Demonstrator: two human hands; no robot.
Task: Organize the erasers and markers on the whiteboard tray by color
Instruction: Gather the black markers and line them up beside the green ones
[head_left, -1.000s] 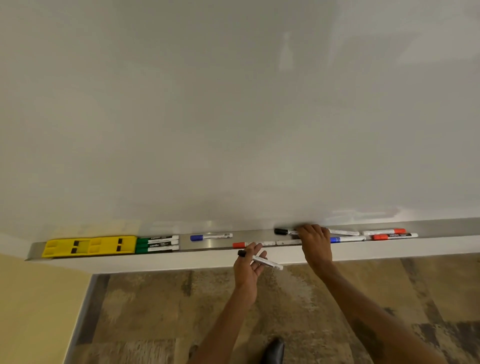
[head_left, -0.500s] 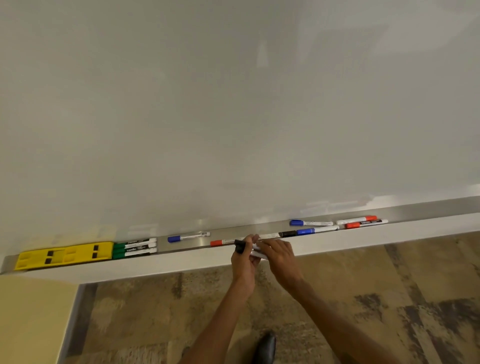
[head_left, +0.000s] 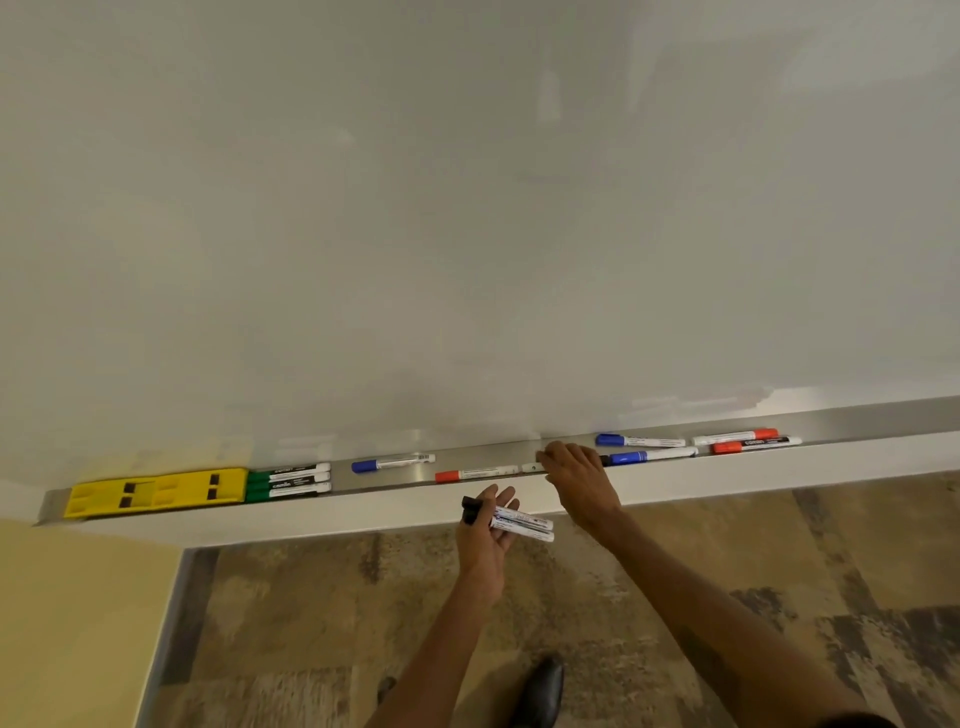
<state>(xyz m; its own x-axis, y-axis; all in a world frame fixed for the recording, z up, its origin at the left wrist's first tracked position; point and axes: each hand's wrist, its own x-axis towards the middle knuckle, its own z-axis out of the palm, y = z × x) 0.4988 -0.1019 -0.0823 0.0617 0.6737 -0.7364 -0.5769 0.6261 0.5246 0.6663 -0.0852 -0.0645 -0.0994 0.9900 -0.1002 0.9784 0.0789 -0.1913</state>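
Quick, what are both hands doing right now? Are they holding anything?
Left hand: loosely open, black markers resting across the palm.
Right hand: reaching onto the tray, fingers down on a marker; whether the grip has closed cannot be told.

I see yellow erasers (head_left: 156, 491) lower left on the tray (head_left: 857, 418), green markers (head_left: 289, 482) beside them, blue (head_left: 640, 441) and red markers (head_left: 748, 441) scattered rightward.

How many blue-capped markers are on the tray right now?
3: one blue marker lies alone right of the green set, two more, rear and front, right of the right hand. That hand may hide others.
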